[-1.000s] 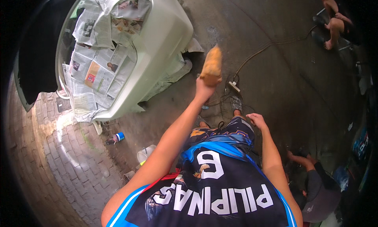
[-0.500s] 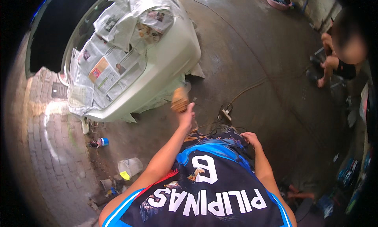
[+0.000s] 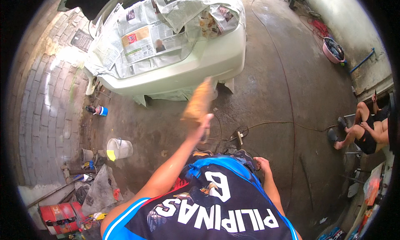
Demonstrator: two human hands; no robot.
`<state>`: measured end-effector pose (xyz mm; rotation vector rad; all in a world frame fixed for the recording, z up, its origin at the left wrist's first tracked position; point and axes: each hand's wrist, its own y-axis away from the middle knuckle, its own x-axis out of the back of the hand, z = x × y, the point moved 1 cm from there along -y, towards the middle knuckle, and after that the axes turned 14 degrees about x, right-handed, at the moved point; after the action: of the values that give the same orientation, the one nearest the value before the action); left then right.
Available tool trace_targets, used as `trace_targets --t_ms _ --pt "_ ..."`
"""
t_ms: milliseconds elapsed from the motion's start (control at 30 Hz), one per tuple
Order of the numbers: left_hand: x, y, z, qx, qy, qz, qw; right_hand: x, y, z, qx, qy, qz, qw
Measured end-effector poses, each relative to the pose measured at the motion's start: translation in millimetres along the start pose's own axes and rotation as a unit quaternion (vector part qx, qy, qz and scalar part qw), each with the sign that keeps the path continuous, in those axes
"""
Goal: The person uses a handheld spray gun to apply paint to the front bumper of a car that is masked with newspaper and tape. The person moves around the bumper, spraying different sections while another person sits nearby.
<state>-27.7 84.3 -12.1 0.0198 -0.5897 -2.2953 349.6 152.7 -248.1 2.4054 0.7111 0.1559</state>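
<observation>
Held out in front of me on the left, my left hand (image 3: 203,128) is closed round a long orange-brown object (image 3: 198,99). Motion smears the object, so its kind does not show. Its upper end overlaps the pale car bumper (image 3: 179,82) in the picture; I cannot tell whether they touch. Sheets of newspaper (image 3: 141,38) cover the car's rear glass and body above the bumper. Beside my patterned shorts (image 3: 239,154), my right hand (image 3: 262,163) hangs with its fingers curled in, and nothing shows in it.
A power strip (image 3: 239,138) with cords lies ahead of my feet, and a long hose (image 3: 287,79) crosses the floor. A white bucket (image 3: 121,149) and a red metal container (image 3: 62,217) stand left. At right sits another person (image 3: 366,131); a pink basin (image 3: 332,52) is farther back.
My view has shifted, bringing the car higher and farther right, with more floor and wall showing. My left hand still holds the orange-brown object, which now looks longer and more blurred.
</observation>
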Motion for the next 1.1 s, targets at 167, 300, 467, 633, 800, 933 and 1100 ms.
trace_targets --t_ms 167,300,467,633,800,933,1100 --pt "106.2 -11.9 -25.5 0.104 0.283 0.243 0.922 -8.2 -21.5 0.3 0.016 0.026 -0.038 0.999" --pt "104.0 -20.8 -13.6 0.016 0.305 0.205 0.93 -9.6 -29.5 1.4 0.038 0.072 -0.034 0.996" --pt "20.3 -15.5 36.2 0.035 0.21 -0.023 0.977 -10.7 -31.4 5.0 0.011 0.102 -0.034 0.994" --pt "-9.1 9.5 78.3 -0.034 0.135 -0.192 0.972 -12.9 -39.5 31.8 -0.001 0.054 -0.026 0.998" --pt "55.3 -6.7 47.6 0.023 0.167 -0.133 0.977 -27.9 -59.4 67.4 -0.003 0.085 -0.047 0.995" --pt "143.8 -28.6 -3.0 0.076 0.314 0.074 0.943 -33.8 -65.1 76.8 -0.033 0.071 -0.06 0.995" --pt "187.2 -40.0 -27.1 0.115 0.378 0.245 0.885 -36.1 -77.2 85.9 -0.026 0.05 -0.075 0.996"
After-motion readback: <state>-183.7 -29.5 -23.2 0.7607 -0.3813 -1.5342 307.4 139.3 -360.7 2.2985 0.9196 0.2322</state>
